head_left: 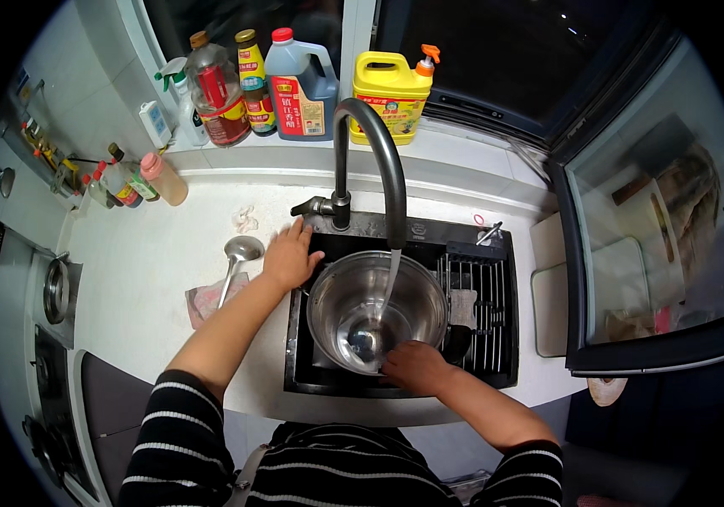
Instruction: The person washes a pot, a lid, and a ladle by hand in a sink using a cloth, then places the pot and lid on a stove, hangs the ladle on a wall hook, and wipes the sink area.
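Observation:
A wide stainless steel pot [338, 287] sits in the black sink [294, 355]. From the dark gooseneck faucet [394, 182] a stream of water runs down into it. My right hand [417, 367] is closed over the pot's near rim, its fingertips partly hidden on the inside. At the sink's left edge my left hand [290, 253] lies with fingers stretched toward the faucet lever [311, 205], holding nothing; whether the fingertips touch the lever I cannot tell. Beside my left forearm a metal ladle [243, 249] rests on a pinkish cloth [208, 297].
A metal drying rack [490, 317] spans the sink's right side. On the ledge behind stand a yellow detergent jug [391, 97], a large dark vinegar jug [301, 93] and several bottles. An open window sash [577, 279] juts in from the right. A pink-capped bottle [165, 179] stands far left.

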Available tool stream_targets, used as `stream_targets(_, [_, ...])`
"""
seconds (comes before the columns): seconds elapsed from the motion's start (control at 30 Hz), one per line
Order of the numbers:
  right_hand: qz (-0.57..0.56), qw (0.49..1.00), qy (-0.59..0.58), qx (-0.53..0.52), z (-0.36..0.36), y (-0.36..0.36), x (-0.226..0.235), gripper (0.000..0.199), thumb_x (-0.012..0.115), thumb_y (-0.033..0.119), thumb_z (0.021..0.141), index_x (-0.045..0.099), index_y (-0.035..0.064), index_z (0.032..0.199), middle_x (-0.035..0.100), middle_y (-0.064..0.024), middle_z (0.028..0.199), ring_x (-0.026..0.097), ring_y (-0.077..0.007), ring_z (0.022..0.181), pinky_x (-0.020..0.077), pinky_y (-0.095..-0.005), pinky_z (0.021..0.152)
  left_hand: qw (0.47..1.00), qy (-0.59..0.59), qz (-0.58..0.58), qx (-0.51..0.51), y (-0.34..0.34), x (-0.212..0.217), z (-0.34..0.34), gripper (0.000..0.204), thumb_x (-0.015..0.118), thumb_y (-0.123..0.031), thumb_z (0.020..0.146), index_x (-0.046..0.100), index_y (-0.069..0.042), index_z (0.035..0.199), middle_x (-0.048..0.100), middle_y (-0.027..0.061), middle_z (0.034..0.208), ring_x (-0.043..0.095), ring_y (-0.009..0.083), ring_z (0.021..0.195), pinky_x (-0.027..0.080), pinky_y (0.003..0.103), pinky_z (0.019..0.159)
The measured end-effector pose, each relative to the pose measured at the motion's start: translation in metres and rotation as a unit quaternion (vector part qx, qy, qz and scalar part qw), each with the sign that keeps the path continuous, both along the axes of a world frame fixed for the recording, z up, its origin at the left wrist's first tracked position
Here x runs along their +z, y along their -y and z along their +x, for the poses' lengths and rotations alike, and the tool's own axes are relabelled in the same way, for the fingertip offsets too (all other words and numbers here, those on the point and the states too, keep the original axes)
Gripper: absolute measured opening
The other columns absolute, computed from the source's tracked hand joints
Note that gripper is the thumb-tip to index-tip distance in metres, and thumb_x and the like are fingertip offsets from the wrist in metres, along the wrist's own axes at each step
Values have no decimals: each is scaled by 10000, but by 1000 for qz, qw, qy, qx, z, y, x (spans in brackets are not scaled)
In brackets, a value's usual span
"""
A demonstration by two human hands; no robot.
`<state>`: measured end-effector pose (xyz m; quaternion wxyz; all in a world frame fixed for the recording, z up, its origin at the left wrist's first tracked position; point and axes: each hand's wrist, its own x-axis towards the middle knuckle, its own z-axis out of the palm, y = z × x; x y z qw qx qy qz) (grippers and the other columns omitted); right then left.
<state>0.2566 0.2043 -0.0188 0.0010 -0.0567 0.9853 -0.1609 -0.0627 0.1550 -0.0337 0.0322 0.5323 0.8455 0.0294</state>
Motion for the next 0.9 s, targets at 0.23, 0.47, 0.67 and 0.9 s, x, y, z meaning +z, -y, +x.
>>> stream_targets(0.23, [-11, 999, 11, 41, 19, -5, -7, 225, 646, 320, 759, 580, 111, 710, 553, -31, 750, 568, -221, 787, 463, -331, 747, 740, 592, 24, 317, 22, -21, 20, 427, 733, -314, 756, 559, -30, 1023, 651, 81, 838, 640, 181, 676, 536, 340, 557])
stream_targets(0.47, [36, 992, -56, 111, 50, -19, -23, 140, 637, 254, 709, 579, 128, 703, 530, -5, 739, 544, -183, 774, 436, -305, 754, 522, 766, 32, 374, 56, -30, 42, 96, 600, -109, 822, 552, -35, 860, 587, 56, 687, 571, 173, 528, 517, 328, 471])
stream_targets(0.67, [30, 994, 20, 104, 57, -15, 8, 140, 624, 268, 737, 615, 129, 751, 557, -6, 783, 553, -186, 835, 439, -310, 772, 598, 700, 123, 371, 87, 9, 82, 150, 671, -104, 822, 550, -25, 861, 550, 51, 635, 547, 163, 495, 483, 305, 424])
stream_targets(0.9, [-223, 889, 398, -42, 14, -18, 31, 321, 564, 380, 858, 657, 100, 983, 627, -84, 982, 584, -257, 970, 451, -381, 826, 571, 694, 204, 389, 104, 0, 96, 173, 674, -53, 808, 521, -4, 873, 513, 59, 606, 490, 160, 447, 444, 313, 401])
